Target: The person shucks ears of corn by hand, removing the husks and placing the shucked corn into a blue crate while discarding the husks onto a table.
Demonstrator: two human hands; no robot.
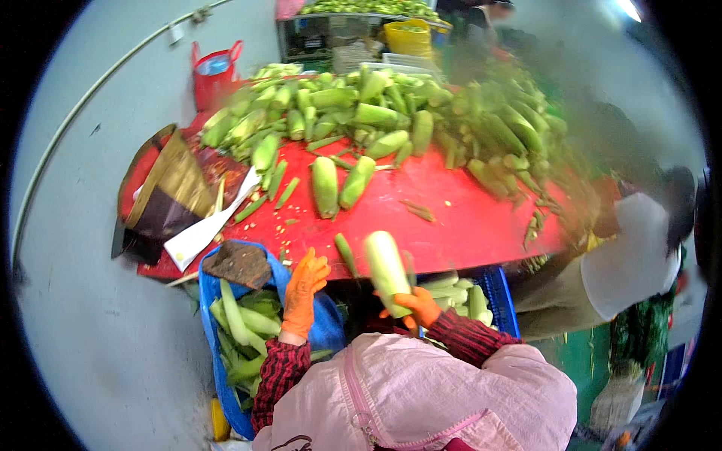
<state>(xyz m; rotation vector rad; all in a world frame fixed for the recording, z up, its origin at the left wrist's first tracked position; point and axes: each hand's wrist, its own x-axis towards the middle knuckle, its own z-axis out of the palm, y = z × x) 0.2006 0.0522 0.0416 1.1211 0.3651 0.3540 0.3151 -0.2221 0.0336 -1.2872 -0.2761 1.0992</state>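
Observation:
My right hand (419,304), in an orange glove, grips the lower end of a pale green ear of corn (386,263), which stands tilted at the table's front edge. My left hand (302,289), also orange-gloved, is raised beside the blue bag (282,259) with its fingers stretched out and nothing in them. Loose green husks (239,323) fill that bag. Two ears of corn (325,186) lie apart on the red table (376,237), in front of a large heap of unhusked corn (391,113).
Below the table edge, a blue crate (498,301) holds pale ears. A white strip (210,229) and a brown-and-red sack (169,184) lie at the left. A red bag (214,75) stands behind. Another person (628,248) is at the right; the upper right is blurred.

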